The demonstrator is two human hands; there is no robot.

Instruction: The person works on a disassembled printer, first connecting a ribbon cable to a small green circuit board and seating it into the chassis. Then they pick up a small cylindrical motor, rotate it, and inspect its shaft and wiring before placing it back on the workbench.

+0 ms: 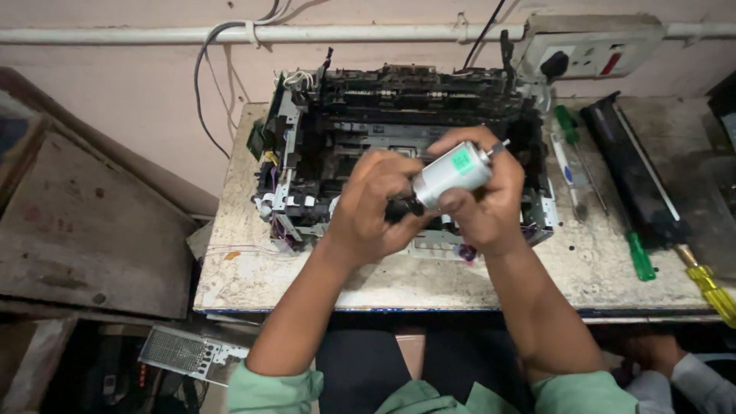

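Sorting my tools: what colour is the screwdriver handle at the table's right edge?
Yellow screwdriver handle, clearest in the head view.

Both forearms converge, left hand point(376, 203) and right hand point(479, 199) meeting, fingers point(452, 201) curled closed.

Small electronics repair workshop: worn stone-topped bench point(253, 284) carrying a stripped-down printer chassis point(399, 146), screwdrivers point(705, 284) beside it, exposed wall socket point(590, 46) and loose cabling on the wall, a loose circuit panel point(188, 353) on the floor.
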